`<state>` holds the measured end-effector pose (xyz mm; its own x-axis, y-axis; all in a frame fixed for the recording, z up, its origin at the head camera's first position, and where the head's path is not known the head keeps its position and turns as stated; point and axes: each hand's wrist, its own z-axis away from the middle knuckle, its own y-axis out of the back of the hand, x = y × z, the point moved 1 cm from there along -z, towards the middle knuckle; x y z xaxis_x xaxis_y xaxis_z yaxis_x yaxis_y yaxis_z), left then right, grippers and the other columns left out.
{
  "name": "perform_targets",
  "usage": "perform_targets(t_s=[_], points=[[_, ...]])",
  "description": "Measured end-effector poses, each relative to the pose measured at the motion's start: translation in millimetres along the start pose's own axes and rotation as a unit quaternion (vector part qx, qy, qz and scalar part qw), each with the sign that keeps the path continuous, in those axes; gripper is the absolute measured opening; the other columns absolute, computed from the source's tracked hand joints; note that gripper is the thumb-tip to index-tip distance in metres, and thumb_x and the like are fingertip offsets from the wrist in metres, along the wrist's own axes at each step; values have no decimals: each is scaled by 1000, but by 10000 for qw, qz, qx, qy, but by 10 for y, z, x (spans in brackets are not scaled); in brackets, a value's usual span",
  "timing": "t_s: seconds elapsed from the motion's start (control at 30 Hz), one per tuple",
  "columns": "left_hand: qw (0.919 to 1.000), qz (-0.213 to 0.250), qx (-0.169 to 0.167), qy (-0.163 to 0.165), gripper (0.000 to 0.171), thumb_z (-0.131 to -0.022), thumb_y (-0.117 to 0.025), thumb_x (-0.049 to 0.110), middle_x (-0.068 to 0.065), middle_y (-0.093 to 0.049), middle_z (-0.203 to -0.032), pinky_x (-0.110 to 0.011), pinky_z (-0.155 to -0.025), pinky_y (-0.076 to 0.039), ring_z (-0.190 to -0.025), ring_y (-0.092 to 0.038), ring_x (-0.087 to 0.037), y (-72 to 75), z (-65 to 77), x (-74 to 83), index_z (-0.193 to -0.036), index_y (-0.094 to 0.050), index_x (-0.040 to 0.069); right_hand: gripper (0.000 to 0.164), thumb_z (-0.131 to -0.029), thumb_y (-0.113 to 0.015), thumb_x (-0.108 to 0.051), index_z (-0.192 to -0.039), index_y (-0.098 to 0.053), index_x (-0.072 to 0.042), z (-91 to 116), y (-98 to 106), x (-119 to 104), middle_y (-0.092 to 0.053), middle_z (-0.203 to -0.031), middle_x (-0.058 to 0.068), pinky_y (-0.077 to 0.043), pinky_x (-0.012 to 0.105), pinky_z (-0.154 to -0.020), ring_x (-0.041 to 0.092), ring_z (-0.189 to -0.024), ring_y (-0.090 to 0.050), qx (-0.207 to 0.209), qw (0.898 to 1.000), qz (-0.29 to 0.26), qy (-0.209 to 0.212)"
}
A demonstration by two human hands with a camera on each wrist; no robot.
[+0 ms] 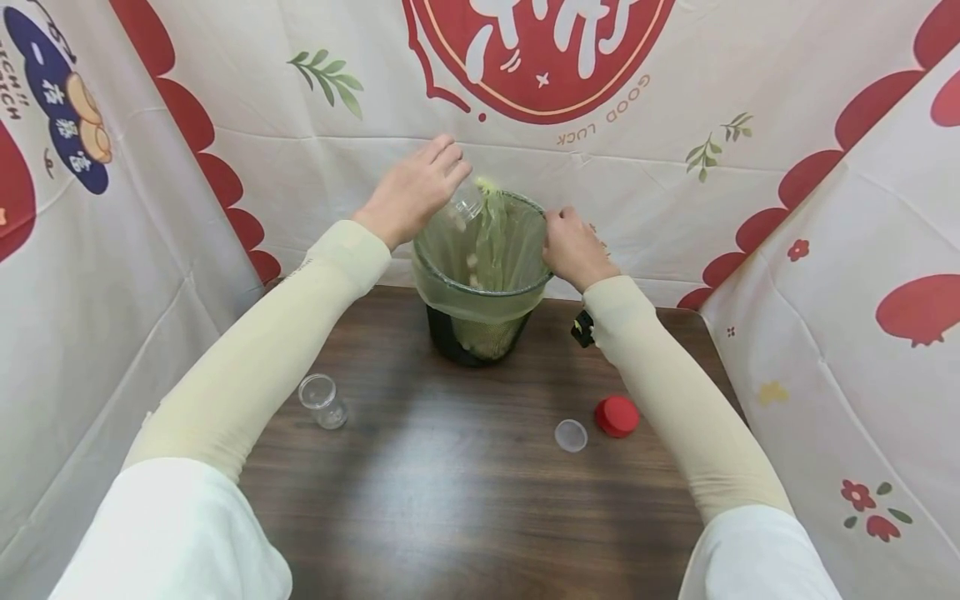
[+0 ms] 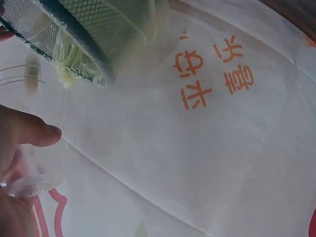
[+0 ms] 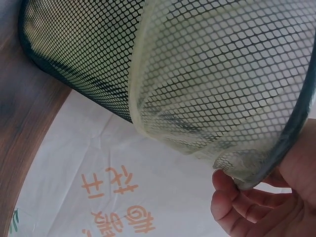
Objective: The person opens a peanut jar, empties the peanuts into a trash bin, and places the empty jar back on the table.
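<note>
A black mesh wastebasket (image 1: 480, 333) lined with a pale yellow-green plastic bag (image 1: 491, 242) stands at the back of the table. My left hand (image 1: 416, 192) grips a clear jar (image 2: 37, 170), tipped with its mouth over the basket's opening. A pale piece (image 2: 32, 74) shows near the jar's mouth in the left wrist view, and small beige pieces (image 1: 472, 261) show inside the basket. On the right side, my right hand (image 1: 577, 246) pinches the basket's rim (image 3: 296, 116) and the bag folded over it, thumb and fingers on either side.
Another clear jar (image 1: 322, 402) lies or leans on the dark wooden table (image 1: 420, 500) at left. A red lid (image 1: 617, 416) and a clear round disc (image 1: 572, 435) lie at right. Printed white cloth (image 1: 600, 192) hangs behind and along both sides.
</note>
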<state>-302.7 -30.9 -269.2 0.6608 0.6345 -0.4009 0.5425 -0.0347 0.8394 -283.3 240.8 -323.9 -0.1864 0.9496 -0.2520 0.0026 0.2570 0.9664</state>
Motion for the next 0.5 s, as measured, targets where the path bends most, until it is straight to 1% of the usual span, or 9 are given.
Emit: perform_targets(t_s=[0.13,0.3,0.37,0.5], points=[[9999,-57,103,-46,43,-95,-65,-13,-26,-59,-140,-41,-125,-42,-138,-51,-41,4,7,7,-137,-56,-6,54,-105,-50,-3,-157,-43,12,-1,-10,-9,-48,-149,38,-51,64,-108,54,-129,-58,23,10000,14,21],[9999,-96,75,-88,43,-95,-67,-11,-26,-59,-139,-40,-124,-43,-138,-51,-41,34,4,11,-136,-56,-6,54,-106,-49,-3,-157,-44,11,-5,-23,-1,-48,-149,38,-51,65,-107,55,-130,-58,19,10000,31,5],[9999,-49,49,-119,43,-95,-68,-10,-26,-59,-139,-41,-123,-44,-138,-51,-42,64,-7,6,-136,-55,-7,54,-106,-49,-3,-157,-43,11,-5,-24,1,-48,-149,38,-51,65,-108,55,-130,-58,9,10000,25,-2],[9999,103,36,-130,50,-93,-72,-8,-28,-57,-142,-43,-124,-43,-140,-48,-43,153,-39,-29,-140,-53,-7,55,-106,-49,-3,-159,-42,10,-6,-22,6,-47,-150,37,-50,65,-107,55,-130,-58,-34,10000,-6,-31]])
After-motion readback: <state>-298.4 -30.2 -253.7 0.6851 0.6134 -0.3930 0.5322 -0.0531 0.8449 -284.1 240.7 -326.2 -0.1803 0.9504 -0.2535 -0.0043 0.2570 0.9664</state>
